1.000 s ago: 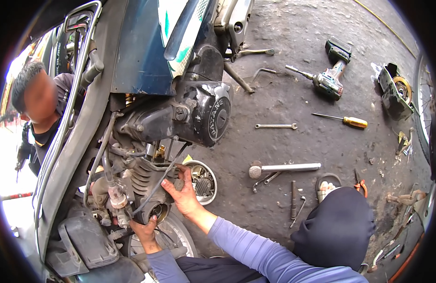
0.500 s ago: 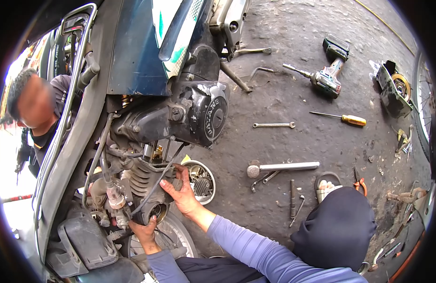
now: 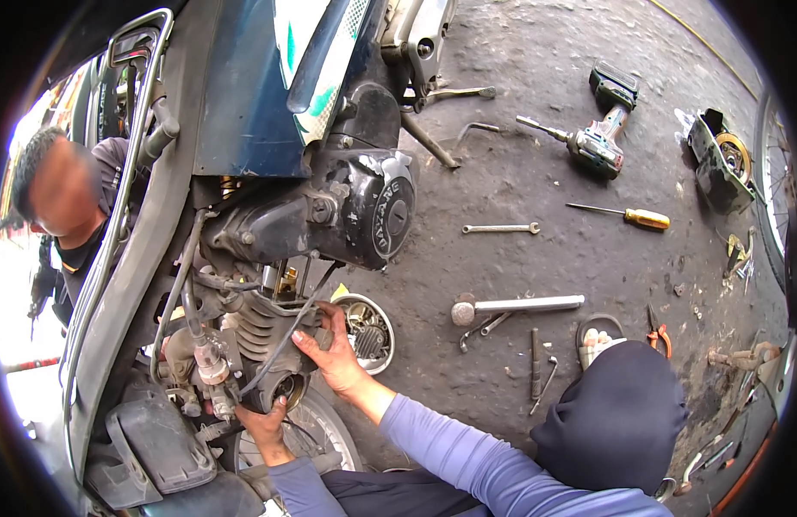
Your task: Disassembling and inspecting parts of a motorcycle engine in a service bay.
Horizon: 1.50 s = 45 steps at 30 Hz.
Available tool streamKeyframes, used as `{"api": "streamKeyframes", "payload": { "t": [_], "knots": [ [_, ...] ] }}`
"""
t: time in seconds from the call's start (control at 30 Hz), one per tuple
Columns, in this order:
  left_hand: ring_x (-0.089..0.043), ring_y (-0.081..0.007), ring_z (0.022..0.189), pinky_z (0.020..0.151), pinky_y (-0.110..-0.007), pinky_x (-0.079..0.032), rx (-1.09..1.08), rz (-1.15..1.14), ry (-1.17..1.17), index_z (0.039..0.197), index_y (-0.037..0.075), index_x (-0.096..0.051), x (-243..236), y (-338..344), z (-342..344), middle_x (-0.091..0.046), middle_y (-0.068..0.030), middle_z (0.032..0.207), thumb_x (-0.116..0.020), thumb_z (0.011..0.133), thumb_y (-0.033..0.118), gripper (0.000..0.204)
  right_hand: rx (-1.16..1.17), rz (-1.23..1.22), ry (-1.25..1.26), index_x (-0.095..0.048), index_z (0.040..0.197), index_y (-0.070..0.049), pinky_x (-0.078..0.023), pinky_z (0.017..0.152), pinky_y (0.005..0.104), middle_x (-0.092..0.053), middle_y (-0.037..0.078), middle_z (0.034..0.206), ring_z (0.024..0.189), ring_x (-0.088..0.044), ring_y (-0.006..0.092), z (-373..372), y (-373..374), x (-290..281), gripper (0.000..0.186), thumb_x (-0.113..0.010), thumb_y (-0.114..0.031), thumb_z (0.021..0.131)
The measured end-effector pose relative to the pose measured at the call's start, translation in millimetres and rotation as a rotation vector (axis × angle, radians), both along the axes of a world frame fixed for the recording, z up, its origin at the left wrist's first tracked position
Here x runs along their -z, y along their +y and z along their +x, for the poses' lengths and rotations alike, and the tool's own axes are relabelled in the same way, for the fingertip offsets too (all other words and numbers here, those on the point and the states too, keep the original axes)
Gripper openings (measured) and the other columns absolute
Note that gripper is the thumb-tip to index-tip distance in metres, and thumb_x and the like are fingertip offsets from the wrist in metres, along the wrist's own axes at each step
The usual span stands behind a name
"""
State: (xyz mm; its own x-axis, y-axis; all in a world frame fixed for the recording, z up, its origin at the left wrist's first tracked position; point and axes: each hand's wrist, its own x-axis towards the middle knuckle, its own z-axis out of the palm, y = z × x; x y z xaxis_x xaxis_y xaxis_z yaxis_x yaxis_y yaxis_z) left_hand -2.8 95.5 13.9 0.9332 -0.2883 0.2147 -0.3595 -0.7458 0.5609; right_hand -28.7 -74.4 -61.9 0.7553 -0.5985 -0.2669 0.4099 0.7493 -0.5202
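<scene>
A motorcycle engine [image 3: 278, 224] with a black, scuffed side cover fills the left middle. My right hand [image 3: 336, 349] is wrapped round the near right side of the cylinder head [image 3: 308, 355], thumb on its face. My left hand [image 3: 265, 425] grips the same part from below, thumb beside its round opening [image 3: 288, 388]. Finned cylinder walls [image 3: 254, 334] sit just above, with a gap showing bright metal [image 3: 286, 280] between them and the engine. A thin black cable [image 3: 282, 349] crosses in front. Fingers behind the part are hidden.
A white bowl of metal parts [image 3: 388, 345] stands beside my right hand. On the floor lie a hammer [image 3: 536, 303], wrench [image 3: 502, 228], screwdriver [image 3: 644, 219], cordless driver [image 3: 598, 146] and pliers [image 3: 661, 336]. My dark-clothed knee [image 3: 614, 418] is at lower right; another person [image 3: 67, 189] is at far left.
</scene>
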Motion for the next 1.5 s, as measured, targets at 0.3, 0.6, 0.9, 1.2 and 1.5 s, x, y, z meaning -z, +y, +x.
{"api": "streamKeyframes", "payload": {
  "t": [0.3, 0.6, 0.9, 1.2, 1.5],
  "knots": [
    [-0.041, -0.0238, 0.118, 0.103, -0.034, -0.028, 0.002, -0.085, 0.065, 0.135, -0.005, -0.027, 0.8, -1.7, 2.2, -0.04, -0.0149, 0.13, -0.079, 0.057, 0.021, 0.097, -0.014, -0.024, 0.031, -0.034, 0.128, -0.005, -0.029, 0.1, 0.0363, -0.044, 0.011, 0.121, 0.113, -0.039, 0.0215, 0.3, -0.4, 1.3, 0.064, -0.07, -0.028, 0.08],
    [-0.04, -0.0268, 0.116, 0.102, -0.036, -0.029, -0.022, -0.096, 0.051, 0.131, -0.007, -0.03, 4.2, 5.3, 2.8, -0.04, -0.018, 0.128, -0.077, 0.056, 0.015, 0.091, -0.021, -0.015, 0.003, -0.034, 0.127, -0.004, -0.026, 0.102, 0.0369, -0.042, 0.011, 0.123, 0.115, -0.039, 0.0214, -0.5, -0.2, -0.9, 0.065, -0.07, -0.03, 0.08],
    [-0.038, -0.0316, 0.117, 0.104, -0.037, -0.025, -0.014, -0.154, 0.057, 0.128, -0.011, -0.031, 0.5, -7.1, -2.8, -0.038, -0.0236, 0.128, -0.076, 0.057, 0.013, 0.087, 0.0, -0.044, 0.026, -0.033, 0.128, -0.005, -0.026, 0.102, 0.0364, -0.042, 0.011, 0.123, 0.116, -0.039, 0.021, 0.7, 1.4, -1.2, 0.064, -0.07, -0.027, 0.081],
    [-0.036, -0.0321, 0.118, 0.105, -0.037, -0.024, -0.003, -0.12, 0.048, 0.13, -0.01, -0.03, -2.4, -9.6, -3.2, -0.037, -0.0233, 0.129, -0.074, 0.056, 0.012, 0.089, -0.006, -0.059, 0.043, -0.032, 0.128, -0.005, -0.029, 0.1, 0.033, -0.044, 0.01, 0.121, 0.115, -0.038, 0.019, 0.4, 1.7, -1.8, 0.061, -0.068, -0.021, 0.083],
    [-0.035, -0.0315, 0.12, 0.106, -0.037, -0.022, -0.056, -0.11, -0.003, 0.13, -0.01, -0.03, 6.7, 5.1, 0.9, -0.035, -0.023, 0.131, -0.073, 0.056, 0.011, 0.088, -0.008, -0.06, 0.038, -0.031, 0.128, -0.005, -0.029, 0.099, 0.0359, -0.045, 0.011, 0.12, 0.114, -0.039, 0.0205, 2.1, 3.6, 2.5, 0.065, -0.07, -0.028, 0.081]
  ]
}}
